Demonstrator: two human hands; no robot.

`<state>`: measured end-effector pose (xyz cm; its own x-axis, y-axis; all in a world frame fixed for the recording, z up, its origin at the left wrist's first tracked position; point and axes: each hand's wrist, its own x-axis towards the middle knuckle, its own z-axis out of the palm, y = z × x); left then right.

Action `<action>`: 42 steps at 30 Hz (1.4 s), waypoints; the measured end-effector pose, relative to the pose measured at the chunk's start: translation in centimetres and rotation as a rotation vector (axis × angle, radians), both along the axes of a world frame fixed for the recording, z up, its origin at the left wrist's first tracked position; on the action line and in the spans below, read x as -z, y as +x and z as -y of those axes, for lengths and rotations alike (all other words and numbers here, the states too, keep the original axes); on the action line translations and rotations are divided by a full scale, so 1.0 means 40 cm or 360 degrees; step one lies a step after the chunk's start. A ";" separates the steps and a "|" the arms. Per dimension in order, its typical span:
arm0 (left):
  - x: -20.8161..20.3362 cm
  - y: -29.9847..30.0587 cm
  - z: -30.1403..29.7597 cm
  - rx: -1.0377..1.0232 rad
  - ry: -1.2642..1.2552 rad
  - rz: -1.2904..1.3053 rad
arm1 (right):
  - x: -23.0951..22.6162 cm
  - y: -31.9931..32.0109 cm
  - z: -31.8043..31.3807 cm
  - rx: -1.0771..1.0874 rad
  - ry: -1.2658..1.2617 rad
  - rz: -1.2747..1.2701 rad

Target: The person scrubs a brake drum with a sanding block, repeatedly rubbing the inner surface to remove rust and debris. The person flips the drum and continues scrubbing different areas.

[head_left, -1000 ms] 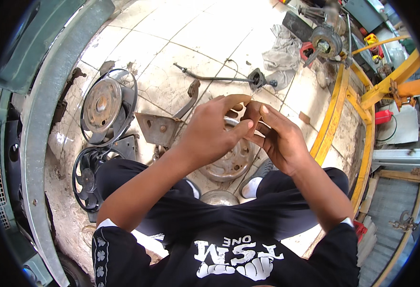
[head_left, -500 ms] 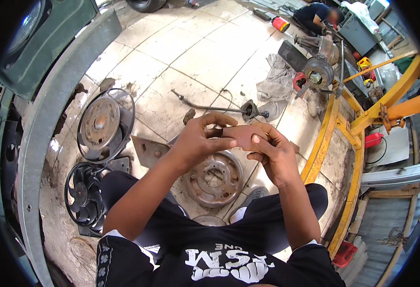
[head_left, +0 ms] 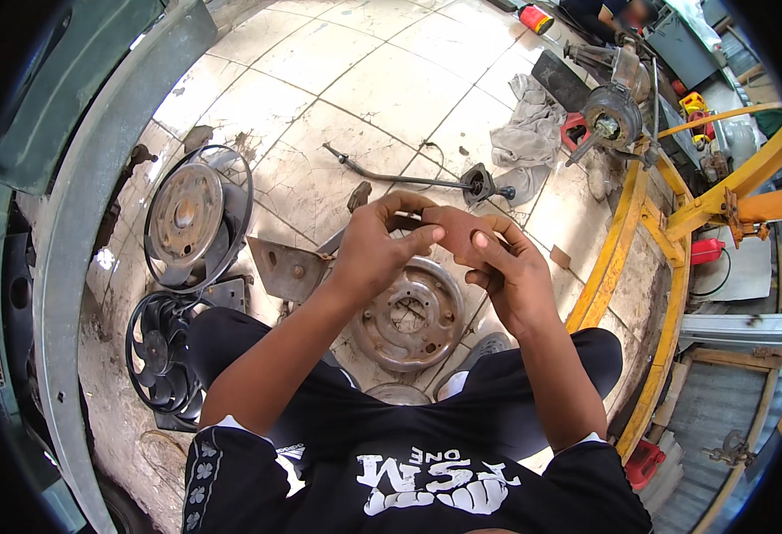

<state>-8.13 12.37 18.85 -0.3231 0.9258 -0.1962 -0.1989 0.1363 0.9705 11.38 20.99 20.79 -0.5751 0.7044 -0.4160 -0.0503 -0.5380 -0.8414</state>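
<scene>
White lettering spreads across the chest of your black shirt [head_left: 320, 485]. Your left hand [head_left: 369, 245] pinches the left end of a small reddish-brown sheet [head_left: 455, 233]; your right hand [head_left: 515, 280] grips its right end, thumb on top. The sheet spans between your fingertips, above a rusty metal wheel [head_left: 378, 331]. A yellow frame [head_left: 606, 258] edges your right side; ahead, floor tiles [head_left: 364, 84] stretch beyond a dark rod [head_left: 400, 177].
</scene>
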 end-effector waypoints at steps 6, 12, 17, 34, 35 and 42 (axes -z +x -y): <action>0.019 -0.028 0.009 -0.0120 0.0207 -0.0003 | -0.001 0.000 0.005 0.0057 -0.0149 -0.0175; -0.018 0.006 0.050 -0.0093 0.0605 -0.0480 | -0.008 0.013 -0.007 0.0072 -0.0483 -0.0171; -0.034 0.039 0.069 -0.0383 0.0433 -0.0317 | -0.019 0.014 0.036 -0.0215 -0.0070 -0.0521; -0.043 0.056 0.083 -0.0236 0.0263 0.0070 | -0.004 0.028 0.070 0.0083 0.0244 -0.0034; -0.039 0.061 0.086 -0.0240 0.0265 0.0027 | 0.007 0.031 0.071 0.0102 0.0259 -0.0097; -0.018 0.068 0.082 -0.0195 0.0320 -0.0037 | 0.027 0.043 0.058 0.0101 0.0203 -0.0161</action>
<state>-5.39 9.08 19.57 -0.4377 0.8991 -0.0028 -0.1793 -0.0843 0.9802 13.09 18.65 19.73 -0.5619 0.7842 -0.2632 -0.1687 -0.4202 -0.8916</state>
